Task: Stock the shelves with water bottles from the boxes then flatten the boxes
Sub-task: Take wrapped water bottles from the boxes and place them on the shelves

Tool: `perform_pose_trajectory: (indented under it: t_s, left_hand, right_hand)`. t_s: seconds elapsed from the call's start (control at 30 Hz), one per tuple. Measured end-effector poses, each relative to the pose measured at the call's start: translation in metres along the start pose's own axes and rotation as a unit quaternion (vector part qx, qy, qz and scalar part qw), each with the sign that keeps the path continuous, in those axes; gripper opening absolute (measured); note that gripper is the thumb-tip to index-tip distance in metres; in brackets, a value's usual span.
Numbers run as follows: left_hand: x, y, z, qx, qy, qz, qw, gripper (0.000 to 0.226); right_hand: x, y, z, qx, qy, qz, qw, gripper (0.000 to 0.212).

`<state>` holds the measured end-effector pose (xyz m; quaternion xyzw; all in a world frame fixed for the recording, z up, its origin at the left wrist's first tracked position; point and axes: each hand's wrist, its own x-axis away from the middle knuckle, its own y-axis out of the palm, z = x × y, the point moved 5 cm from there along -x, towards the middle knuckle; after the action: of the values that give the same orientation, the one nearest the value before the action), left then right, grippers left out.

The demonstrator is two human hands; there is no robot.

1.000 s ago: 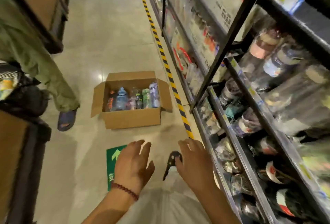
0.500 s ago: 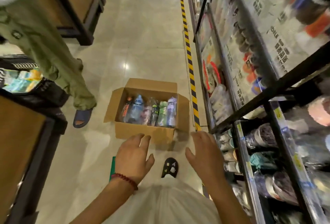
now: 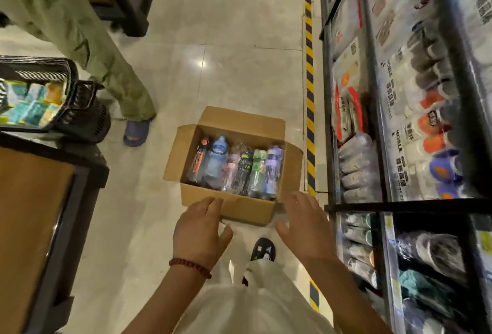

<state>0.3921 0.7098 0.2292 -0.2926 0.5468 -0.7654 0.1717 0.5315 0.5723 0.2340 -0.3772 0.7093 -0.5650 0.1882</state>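
An open cardboard box [image 3: 241,207] sits on the floor in the aisle, flaps spread. Several wrapped water bottles [image 3: 237,167] lie side by side inside it, in orange, blue, pink, green and purple. My left hand [image 3: 199,232] hovers above the box's near left corner, fingers spread and empty. My right hand [image 3: 304,227] is held out near the box's near right corner, also spread and empty. Neither hand touches the box. The black metal shelves [image 3: 386,203] stand along the right.
Another person in green trousers and a blue slipper [image 3: 135,131] stands left of the box. A black basket [image 3: 56,99] and wooden units [image 3: 34,214] line the left. A yellow-black stripe [image 3: 309,94] runs along the shelf base. My foot [image 3: 262,250] is just before the box.
The view has moved closer to the box, which now lies right in front of my hands. Both hands stay spread and empty.
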Motion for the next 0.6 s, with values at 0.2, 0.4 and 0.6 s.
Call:
perform_pose_trajectory:
  t_s: [0.2,0.4,0.6]
  left_hand:
    - [-0.100,-0.017,-0.049,0.006,0.041,-0.024,0.999,0.049]
    - [-0.213,0.002,-0.110,-0.009,0.040,-0.081,0.996,0.043]
    - [-0.296,0.094,-0.155,-0.027,0.026,-0.158,0.987,0.032]
  right_hand:
    - [-0.082,0.026,-0.024,-0.004,0.062,-0.021,0.998,0.048]
    - [-0.182,0.074,-0.063,-0.009,0.097,-0.080,0.992,0.051]
    - [-0.262,0.170,-0.063,-0.035,0.101,-0.144,0.984,0.037]
